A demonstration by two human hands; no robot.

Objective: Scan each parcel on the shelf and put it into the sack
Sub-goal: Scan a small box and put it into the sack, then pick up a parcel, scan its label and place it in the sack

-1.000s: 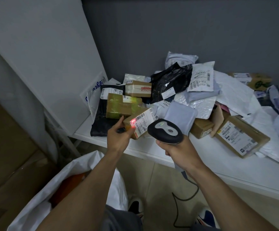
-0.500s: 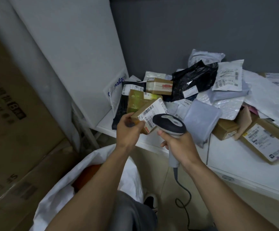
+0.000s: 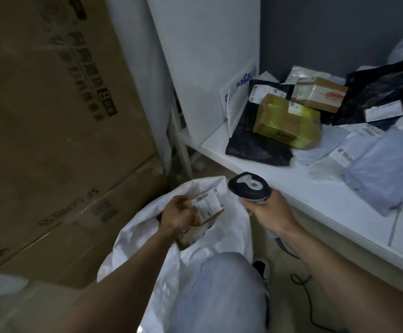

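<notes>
the left hand (image 3: 178,215) has its fingers curled round one end of a small parcel (image 3: 208,205), a brown box with a white barcode label facing up. it holds the box in the open mouth of the sack (image 3: 147,236), not yet let go. more brown packaging shows deeper inside the sack, below the box. the white sack stands on the floor between the person's knee (image 3: 222,292), in light trousers, and a stack of large cardboard cartons (image 3: 51,116) on the left.

the right hand (image 3: 270,210) grips the handle of the scanner (image 3: 248,187), whose dark head with a pale top panel faces up. the scanner is just beside the small parcel but apart from it. its cable (image 3: 308,306) hangs down and loops on the floor near a dark shoe (image 3: 259,266).

beyond the hands, the white shelf (image 3: 291,183) carries more parcels. a box wrapped in yellowish tape (image 3: 284,121) lies on a black mailer (image 3: 251,143), with a brown box with a red mark (image 3: 318,94) behind it. a crumpled black bag (image 3: 383,92) lies to the right, and a pale grey mailer (image 3: 385,167) lies near the front edge. a white envelope with blue print (image 3: 239,92) leans against the white side panel (image 3: 207,56).
</notes>
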